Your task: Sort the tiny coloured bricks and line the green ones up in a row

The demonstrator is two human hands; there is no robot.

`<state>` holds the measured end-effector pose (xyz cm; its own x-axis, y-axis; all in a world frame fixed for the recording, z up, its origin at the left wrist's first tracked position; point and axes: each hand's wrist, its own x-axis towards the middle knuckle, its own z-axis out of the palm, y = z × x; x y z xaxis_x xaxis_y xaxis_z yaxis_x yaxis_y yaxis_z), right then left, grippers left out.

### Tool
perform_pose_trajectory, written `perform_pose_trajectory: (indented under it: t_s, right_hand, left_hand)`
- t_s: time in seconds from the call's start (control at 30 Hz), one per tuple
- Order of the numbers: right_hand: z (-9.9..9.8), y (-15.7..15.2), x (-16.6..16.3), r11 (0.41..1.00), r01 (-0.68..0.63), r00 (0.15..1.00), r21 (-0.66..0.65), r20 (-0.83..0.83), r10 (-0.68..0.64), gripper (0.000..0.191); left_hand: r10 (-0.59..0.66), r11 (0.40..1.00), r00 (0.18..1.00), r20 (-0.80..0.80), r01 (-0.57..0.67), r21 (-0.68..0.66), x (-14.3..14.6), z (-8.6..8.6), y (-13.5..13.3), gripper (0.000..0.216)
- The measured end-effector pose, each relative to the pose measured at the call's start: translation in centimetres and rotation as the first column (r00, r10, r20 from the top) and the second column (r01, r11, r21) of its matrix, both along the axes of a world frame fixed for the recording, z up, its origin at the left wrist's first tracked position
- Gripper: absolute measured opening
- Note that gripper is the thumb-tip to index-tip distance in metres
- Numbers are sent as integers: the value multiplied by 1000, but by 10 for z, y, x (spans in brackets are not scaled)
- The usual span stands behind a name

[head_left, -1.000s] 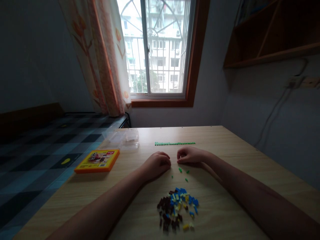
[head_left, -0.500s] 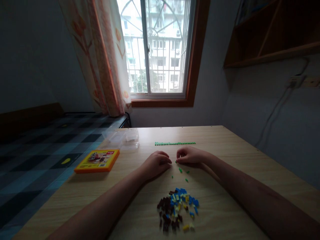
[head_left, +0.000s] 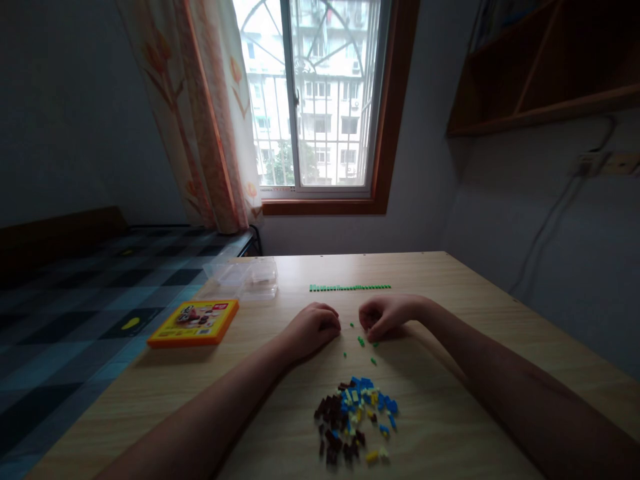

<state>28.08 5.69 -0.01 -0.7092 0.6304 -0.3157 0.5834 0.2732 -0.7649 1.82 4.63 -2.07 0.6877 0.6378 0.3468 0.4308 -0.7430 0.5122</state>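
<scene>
My left hand (head_left: 313, 327) rests on the wooden table (head_left: 475, 320) with its fingers curled under. Just to its right, my right hand (head_left: 384, 315) has its fingertips pinched down at a small green brick (head_left: 375, 344). A few loose green bricks (head_left: 360, 341) lie between and just below the hands. A long row of joined green bricks (head_left: 350, 287) runs across the table behind the hands. Nearer me sits a pile of brown, blue and yellow bricks (head_left: 354, 415).
An orange and yellow box (head_left: 195, 322) lies at the table's left edge, with a clear plastic case (head_left: 247, 277) behind it. A bed with a checked cover (head_left: 90, 293) stands to the left. The window (head_left: 313, 93), curtain and a wall shelf (head_left: 545, 67) are beyond.
My right hand has shifted slightly right and toward me, dropping its fingertips onto a loose green brick. A small green piece now lies where the two hands met. My left hand stays put.
</scene>
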Motion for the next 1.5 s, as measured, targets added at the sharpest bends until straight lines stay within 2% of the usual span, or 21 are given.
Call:
perform_pose_trajectory:
  t_s: [0.17,0.53,0.7,0.83,1.0,1.1,1.17,1.27,1.4,1.5]
  right_hand:
    - [0,1,0,998,-48,999,28,20,48,34]
    - [-2,1,-2,997,-29,998,77,49,25,29]
    - [1,0,-2,998,-51,998,37,33,50,35]
    - [5,-2,-1,998,-48,998,36,48,46,36]
    - [-1,-4,-6,996,58,997,68,43,-61,25]
    - [-7,-4,-12,979,175,984,106,15,-177,23]
    - [-10,-3,-14,969,202,979,139,6,-205,24]
    - [-9,-3,-13,973,164,986,162,10,-168,26]
    - [-2,-4,-8,994,81,997,78,9,-82,30]
    - [0,-5,-7,995,62,998,80,17,-64,31]
  left_hand:
    - [-9,1000,1000,-4,9,9,0,-2,1,8]
    - [-14,999,1000,7,14,33,1,-3,1,9]
    - [-12,999,1000,-2,12,52,1,-2,0,11]
    - [37,997,999,-22,-35,65,2,-2,-1,11]
    - [62,994,997,-37,-58,97,2,0,-4,13]
    - [43,993,999,-30,-40,107,2,1,-6,19]
    - [18,994,1000,-19,-16,105,1,0,-6,21]
    - [3,995,1000,-10,-2,103,1,-2,-5,25]
    - [3,992,999,-44,3,127,1,-5,-4,31]
    - [-6,987,995,-97,22,157,1,-1,-6,31]
